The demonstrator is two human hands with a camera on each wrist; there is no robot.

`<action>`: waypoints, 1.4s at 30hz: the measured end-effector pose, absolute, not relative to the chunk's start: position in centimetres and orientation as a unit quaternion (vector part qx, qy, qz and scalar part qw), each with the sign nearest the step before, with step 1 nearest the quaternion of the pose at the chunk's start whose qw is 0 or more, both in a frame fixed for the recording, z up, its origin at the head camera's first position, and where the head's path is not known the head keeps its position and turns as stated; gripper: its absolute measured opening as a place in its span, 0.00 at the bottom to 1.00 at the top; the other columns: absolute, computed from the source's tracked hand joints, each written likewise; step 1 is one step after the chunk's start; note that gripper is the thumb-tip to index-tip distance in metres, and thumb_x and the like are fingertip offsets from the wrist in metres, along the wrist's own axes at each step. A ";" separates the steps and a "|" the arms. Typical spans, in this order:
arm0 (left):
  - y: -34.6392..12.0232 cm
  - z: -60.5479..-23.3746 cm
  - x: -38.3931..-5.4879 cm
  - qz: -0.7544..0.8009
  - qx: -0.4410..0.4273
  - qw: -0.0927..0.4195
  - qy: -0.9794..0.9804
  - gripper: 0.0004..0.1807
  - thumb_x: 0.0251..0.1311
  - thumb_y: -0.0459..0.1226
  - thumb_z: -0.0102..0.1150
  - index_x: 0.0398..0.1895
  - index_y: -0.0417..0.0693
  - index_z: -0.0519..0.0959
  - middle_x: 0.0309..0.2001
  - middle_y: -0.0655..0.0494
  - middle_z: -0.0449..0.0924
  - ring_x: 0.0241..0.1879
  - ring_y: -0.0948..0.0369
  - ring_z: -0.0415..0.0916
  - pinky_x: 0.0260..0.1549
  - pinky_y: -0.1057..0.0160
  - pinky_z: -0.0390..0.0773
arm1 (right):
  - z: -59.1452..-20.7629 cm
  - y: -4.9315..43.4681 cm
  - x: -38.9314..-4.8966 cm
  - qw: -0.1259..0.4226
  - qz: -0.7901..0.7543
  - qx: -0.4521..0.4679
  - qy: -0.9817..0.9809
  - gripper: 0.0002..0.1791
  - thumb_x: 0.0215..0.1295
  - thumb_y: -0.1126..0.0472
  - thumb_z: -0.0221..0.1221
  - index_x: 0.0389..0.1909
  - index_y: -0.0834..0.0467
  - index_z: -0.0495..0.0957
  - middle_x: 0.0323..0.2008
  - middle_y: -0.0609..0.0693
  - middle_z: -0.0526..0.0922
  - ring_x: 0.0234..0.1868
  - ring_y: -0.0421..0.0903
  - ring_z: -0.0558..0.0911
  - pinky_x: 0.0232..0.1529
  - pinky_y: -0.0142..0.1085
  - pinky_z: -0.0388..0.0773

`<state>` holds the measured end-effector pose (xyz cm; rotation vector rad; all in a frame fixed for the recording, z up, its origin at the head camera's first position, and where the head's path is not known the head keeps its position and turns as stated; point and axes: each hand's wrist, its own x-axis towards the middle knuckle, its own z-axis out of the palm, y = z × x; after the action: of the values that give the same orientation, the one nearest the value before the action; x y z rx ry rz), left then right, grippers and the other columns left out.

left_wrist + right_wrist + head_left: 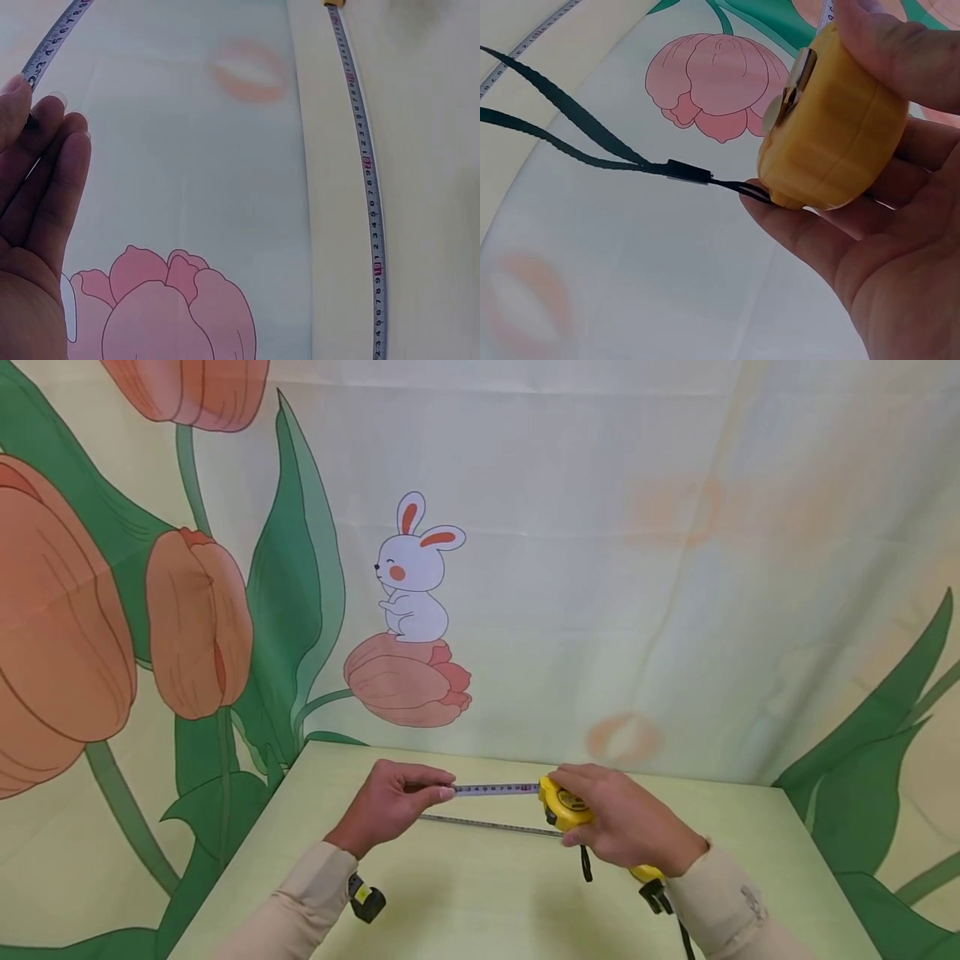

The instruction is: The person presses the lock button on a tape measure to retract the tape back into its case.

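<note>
My right hand [630, 818] grips a yellow tape measure [564, 806] above the table, its thumb and fingers round the case. A black wrist strap [690, 171] hangs from this case. My left hand [393, 802] pinches the end of the drawn-out blade [495, 789] between thumb and forefinger. The blade runs roughly level between both hands. In the left wrist view the other fingers lie extended beside that pinch. Below, a second blade [367, 165] lies along the table, and its yellow case [645, 872] is mostly hidden behind my right wrist.
The pale green table [480, 893] meets an upright cloth backdrop [525, 610] printed with tulips and a rabbit. Small black cameras [367, 903] sit on my wrists. A black strap [686, 937] hangs by the right sleeve.
</note>
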<state>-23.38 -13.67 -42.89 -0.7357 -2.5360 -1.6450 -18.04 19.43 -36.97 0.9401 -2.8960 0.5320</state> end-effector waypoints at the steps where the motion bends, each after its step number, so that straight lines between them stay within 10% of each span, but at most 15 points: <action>1: -13.6 -42.9 -23.3 -0.528 -0.238 0.015 -0.815 0.11 0.65 0.37 0.71 0.49 0.48 0.91 0.43 0.51 0.92 0.39 0.60 0.88 0.42 0.69 0.86 | -37.0 19.4 -18.0 0.025 0.172 0.305 -0.936 0.35 0.60 0.59 0.75 0.68 0.60 0.75 0.66 0.54 0.80 0.57 0.50 0.82 0.61 0.47 0.83; 27: -13.1 -42.2 -22.8 -0.527 -0.274 0.035 -0.804 0.11 0.65 0.37 0.71 0.49 0.48 0.90 0.45 0.51 0.92 0.42 0.68 0.89 0.45 0.70 0.86 | -36.7 18.7 -17.3 0.064 0.172 0.335 -0.924 0.27 0.55 0.60 0.78 0.54 0.51 0.77 0.41 0.37 0.77 0.40 0.38 0.74 0.45 0.35 0.79; 42: -12.6 -42.3 -22.8 -0.526 -0.282 0.028 -0.802 0.12 0.65 0.37 0.70 0.50 0.47 0.90 0.46 0.50 0.92 0.41 0.68 0.88 0.44 0.69 0.86 | -36.9 18.1 -16.6 0.061 0.182 0.321 -0.927 0.29 0.56 0.60 0.77 0.57 0.54 0.78 0.48 0.41 0.81 0.45 0.39 0.76 0.50 0.38 0.81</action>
<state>-22.81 -12.62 -42.33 -0.8716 -2.4765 -1.6228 -16.63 18.14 -36.87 0.9724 -2.8052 0.5506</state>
